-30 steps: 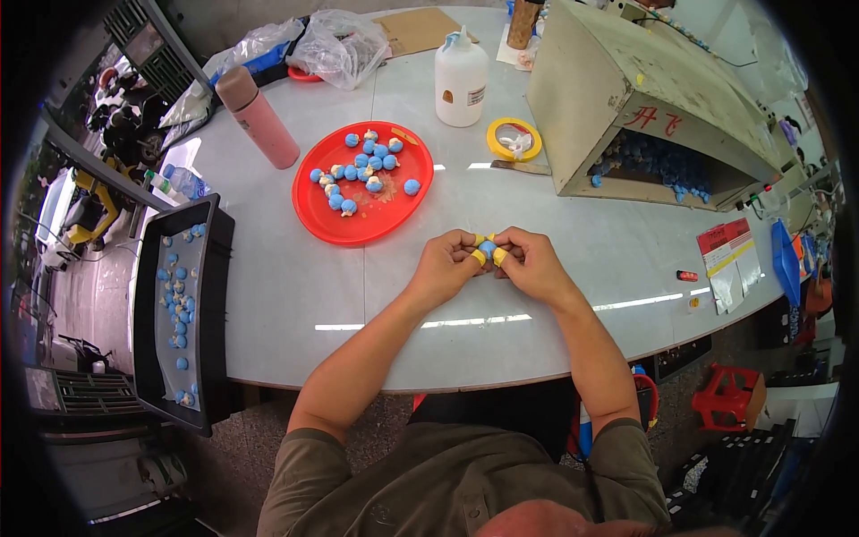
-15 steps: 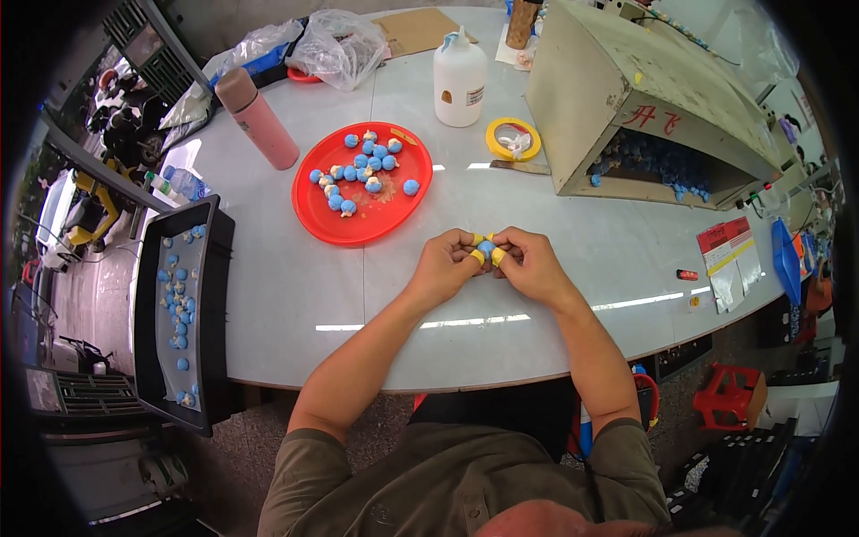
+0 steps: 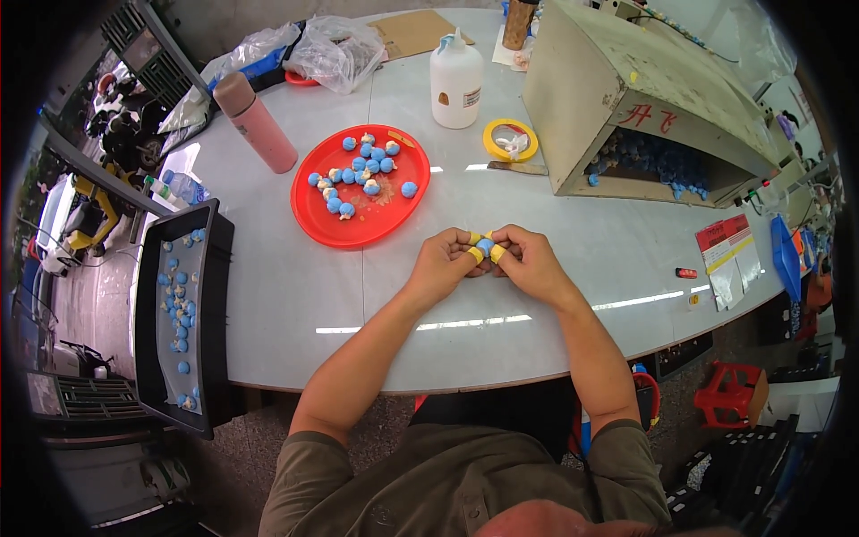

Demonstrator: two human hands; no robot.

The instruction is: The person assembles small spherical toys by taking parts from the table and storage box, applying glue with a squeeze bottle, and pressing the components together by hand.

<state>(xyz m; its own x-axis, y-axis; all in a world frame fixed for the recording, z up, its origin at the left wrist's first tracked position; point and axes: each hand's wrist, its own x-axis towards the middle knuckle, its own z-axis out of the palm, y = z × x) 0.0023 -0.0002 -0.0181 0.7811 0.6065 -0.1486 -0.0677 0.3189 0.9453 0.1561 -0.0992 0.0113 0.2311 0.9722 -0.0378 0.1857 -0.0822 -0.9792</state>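
Between the fingertips of both my hands is a small blue ball [image 3: 485,247], pinched over the middle of the grey table [image 3: 394,286]. My left hand [image 3: 446,262] is closed on its left side, and my right hand [image 3: 530,262] is closed on its right side. Yellow tape wraps the thumbs and some fingertips of both hands. The lower fingers curl beneath and are partly hidden. Beyond my left hand lies a round red tray [image 3: 313,224] carrying several blue balls, many with cream-coloured bits on them.
At the left edge stands a black bin [image 3: 217,313] with more blue balls. A pink flask [image 3: 259,125], a white bottle [image 3: 456,85] and a yellow tape roll [image 3: 490,143] stand farther back. A beige metal box [image 3: 573,107] holding blue pieces is at the right, with a blade [image 3: 519,167] beside it.
Both hands stay in place around the blue ball, with only slight finger movement. The whole view has shifted very slightly.
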